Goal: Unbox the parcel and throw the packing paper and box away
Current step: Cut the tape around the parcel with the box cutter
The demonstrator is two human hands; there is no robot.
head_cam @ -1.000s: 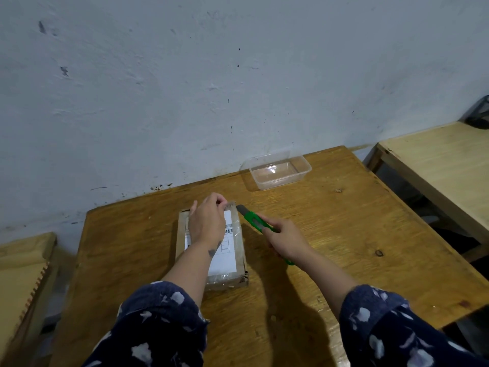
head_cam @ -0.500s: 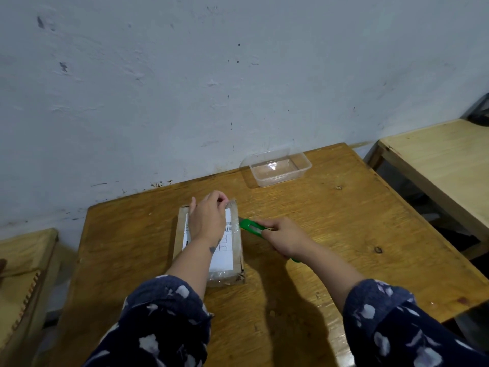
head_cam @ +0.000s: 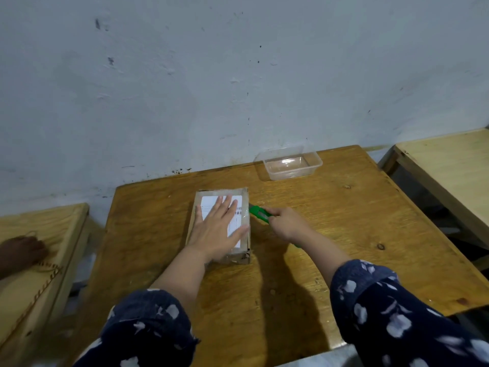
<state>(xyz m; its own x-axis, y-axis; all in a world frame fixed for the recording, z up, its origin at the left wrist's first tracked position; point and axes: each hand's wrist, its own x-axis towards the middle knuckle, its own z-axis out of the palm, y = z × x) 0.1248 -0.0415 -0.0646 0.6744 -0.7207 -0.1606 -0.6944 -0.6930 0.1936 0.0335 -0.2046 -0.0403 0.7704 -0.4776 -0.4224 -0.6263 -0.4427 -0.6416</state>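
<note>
A small cardboard parcel (head_cam: 222, 194), taped and bearing a white label, lies flat in the middle of the wooden table (head_cam: 330, 221). My left hand (head_cam: 218, 230) rests flat on its top, fingers spread, covering much of the label. My right hand (head_cam: 287, 225) grips a green box cutter (head_cam: 258, 213) just to the parcel's right. The cutter's tip meets the upper part of the parcel's right edge. The blade itself is too small to make out.
A clear plastic container (head_cam: 289, 163) stands empty at the table's back edge, against the wall. A paler wooden table (head_cam: 449, 168) is at the right, across a gap. On a low wooden bench (head_cam: 39, 260) at the left rests another person's hand (head_cam: 21, 251).
My left hand has flattened and slid down over the label. My right hand has brought the cutter's tip against the parcel's right edge. The view has tilted, revealing another person's hand at the left.
</note>
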